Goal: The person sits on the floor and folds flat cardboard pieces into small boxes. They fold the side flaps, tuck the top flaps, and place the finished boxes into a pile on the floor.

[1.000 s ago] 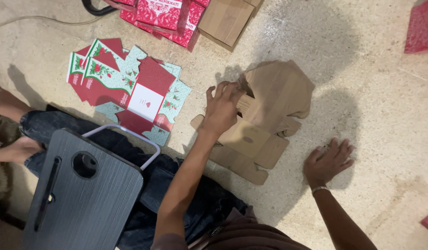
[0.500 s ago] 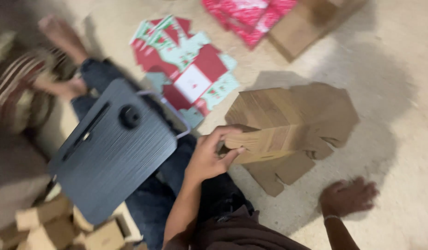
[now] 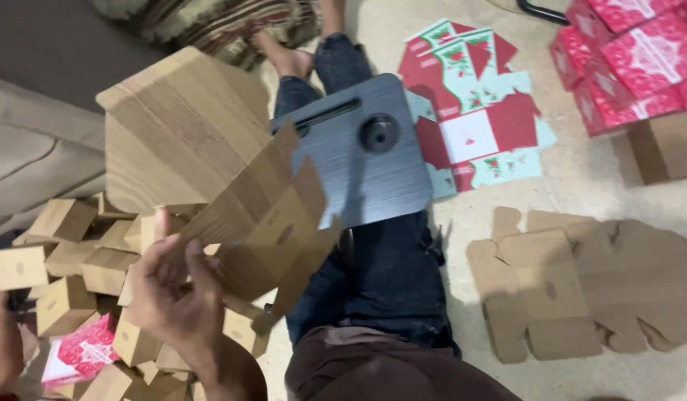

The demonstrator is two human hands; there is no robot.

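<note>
Head view: a flat brown corrugated cardboard box blank (image 3: 232,186) is gripped at its lower edge by the right hand (image 3: 172,297), lower left of frame. At the far left edge the left hand (image 3: 2,345) is partly cropped; its state cannot be told. Folded small brown cardboard boxes (image 3: 69,260) are piled beneath. A grey lap tray (image 3: 358,148) lies on the legs at centre.

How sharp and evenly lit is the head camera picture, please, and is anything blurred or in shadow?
In the head view, soft even light, no glare; the hand and the flat cardboard blank it holds are slightly motion-softened; the grey lap tray and floor blanks read clearly; the top-left corner lies in dim shadow.
</note>
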